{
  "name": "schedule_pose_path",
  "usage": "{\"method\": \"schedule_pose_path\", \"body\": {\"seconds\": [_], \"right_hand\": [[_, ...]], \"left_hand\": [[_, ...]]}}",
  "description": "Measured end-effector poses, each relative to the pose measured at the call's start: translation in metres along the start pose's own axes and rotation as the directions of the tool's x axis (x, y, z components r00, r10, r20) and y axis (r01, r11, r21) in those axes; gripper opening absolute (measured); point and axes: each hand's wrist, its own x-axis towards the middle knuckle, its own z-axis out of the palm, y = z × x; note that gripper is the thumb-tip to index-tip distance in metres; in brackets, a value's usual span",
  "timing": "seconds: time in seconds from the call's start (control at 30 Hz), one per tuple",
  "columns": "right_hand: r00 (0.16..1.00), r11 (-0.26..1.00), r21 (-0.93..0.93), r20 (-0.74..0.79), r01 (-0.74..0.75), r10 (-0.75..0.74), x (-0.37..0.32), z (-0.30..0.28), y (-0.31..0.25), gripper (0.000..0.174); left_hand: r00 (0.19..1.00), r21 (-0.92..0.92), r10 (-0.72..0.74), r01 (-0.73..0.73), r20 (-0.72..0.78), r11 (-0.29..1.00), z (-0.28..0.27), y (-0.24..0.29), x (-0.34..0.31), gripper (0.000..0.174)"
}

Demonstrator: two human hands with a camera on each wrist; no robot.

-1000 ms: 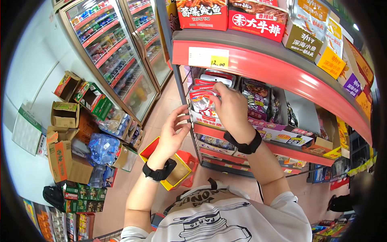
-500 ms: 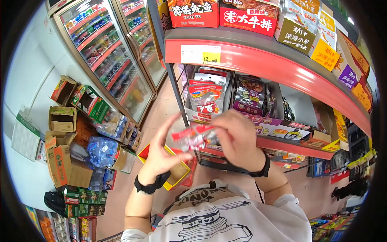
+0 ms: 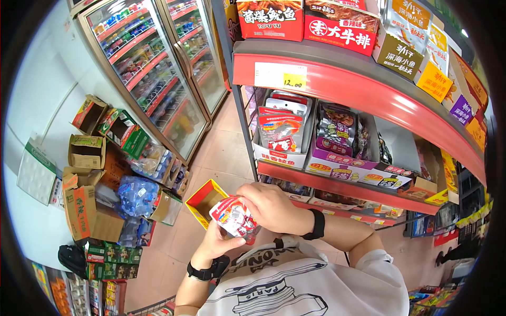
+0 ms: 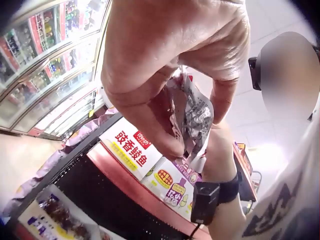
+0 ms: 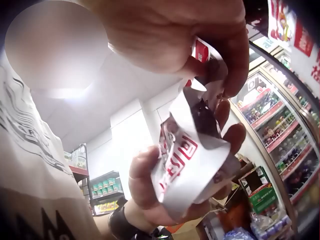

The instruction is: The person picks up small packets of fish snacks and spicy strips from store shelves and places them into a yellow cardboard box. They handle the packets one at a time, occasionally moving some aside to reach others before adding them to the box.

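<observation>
A red-and-white snack packet (image 3: 235,217) is held between both hands in front of the chest, printed side up in the head view. My left hand (image 3: 215,242) grips its lower part, thumb on one face and fingers behind. At its upper end, my right hand (image 3: 276,208) pinches the edge between thumb and fingers. In the right wrist view the white-and-red packet (image 5: 187,162) looks bent and creased. From the left wrist, its silvery side (image 4: 197,117) shows between the fingers. Similar grey-and-red packets (image 3: 281,131) stand in a white display box (image 3: 278,156) on the shelf ahead.
A red shelf edge (image 3: 337,79) with a price label runs above the display boxes. Purple packets (image 3: 334,126) fill the neighbouring box. A yellow-and-red box (image 3: 197,203) lies below the hands. Glass-door fridges (image 3: 153,68) and cardboard boxes (image 3: 79,203) stand to the left.
The right hand has come down and back from the display box with a packet. The left hand has taken hold of it too, and both hands have lowered towards the chest.
</observation>
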Motion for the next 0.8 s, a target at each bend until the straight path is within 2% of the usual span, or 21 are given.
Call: {"method": "schedule_pose_path", "body": {"seconds": [0.03, 0.1, 0.2, 0.27, 0.3, 0.37, 0.43, 0.5, 0.53, 0.6, 0.63, 0.7, 0.73, 0.8], "right_hand": [[1.0, 1.0, 0.0, -0.001, 0.0, 0.0, 0.002, 0.003, -0.001, 0.009], [1.0, 1.0, 0.001, 0.0, 0.003, -0.003, 0.004, 0.006, -0.001, 0.008], [0.998, 0.999, -0.018, 0.048, 0.044, -0.043, 0.007, 0.007, -0.001, 0.01], [0.99, 0.99, -0.067, 0.077, 0.124, -0.118, 0.017, -0.006, -0.006, 0.017], [0.997, 0.988, -0.142, 0.062, 0.058, -0.05, 0.02, -0.016, -0.007, 0.025], [0.971, 0.961, -0.26, -0.193, 0.091, -0.144, 0.035, -0.036, -0.001, 0.035], [0.924, 0.909, -0.417, -0.343, 0.01, -0.167, 0.051, -0.06, 0.006, 0.043], [0.914, 0.811, -0.565, -0.393, -0.153, -0.102, 0.059, -0.075, 0.008, 0.046], [0.913, 0.81, -0.565, -0.396, -0.155, -0.101, 0.062, -0.077, 0.014, 0.046], [0.93, 0.689, -0.677, -0.368, -0.259, -0.012, 0.063, -0.076, 0.029, 0.049], [0.929, 0.689, -0.676, -0.37, -0.261, -0.012, 0.062, -0.075, 0.03, 0.049], [0.942, 0.633, -0.698, -0.24, -0.335, 0.234, 0.061, -0.074, 0.032, 0.047], [0.942, 0.635, -0.696, -0.239, -0.335, 0.235, 0.06, -0.072, 0.035, 0.047], [0.949, 0.628, -0.743, -0.316, -0.23, -0.026, 0.058, -0.069, 0.041, 0.021]], "left_hand": [[1.0, 0.0, 0.002, -0.002, -0.003, 1.0, -0.002, -0.002, 0.0, 0.062], [0.995, 0.138, -0.022, 0.035, -0.095, 0.99, -0.005, -0.006, 0.0, 0.062], [0.987, 0.141, -0.028, 0.051, -0.159, 0.989, -0.005, -0.003, -0.002, 0.055], [0.982, 0.141, -0.031, 0.058, -0.186, 0.988, -0.006, -0.003, -0.005, 0.053], [0.978, 0.124, -0.005, 0.031, -0.206, 0.992, -0.008, -0.004, -0.009, 0.052], [0.975, 0.106, 0.016, 0.008, -0.22, 0.994, -0.014, -0.007, -0.016, 0.052], [0.97, 0.056, -0.023, 0.038, -0.243, 0.998, -0.025, -0.013, -0.023, 0.051], [0.971, 0.065, -0.051, 0.068, -0.235, 0.996, -0.033, -0.015, -0.029, 0.051], [0.965, 0.054, -0.058, 0.074, -0.256, 0.996, -0.035, -0.015, -0.03, 0.051], [0.959, 0.044, -0.065, 0.08, -0.277, 0.996, -0.036, -0.016, -0.034, 0.051], [0.956, 0.036, -0.06, 0.074, -0.287, 0.997, -0.037, -0.016, -0.036, 0.052], [0.949, 0.02, -0.052, 0.062, -0.31, 0.998, -0.037, -0.016, -0.039, 0.055], [0.948, 0.035, -0.035, 0.048, -0.315, 0.998, -0.037, -0.015, -0.039, 0.054], [0.938, 0.022, -0.044, 0.055, -0.344, 0.998, -0.042, -0.016, -0.045, 0.053]]}}
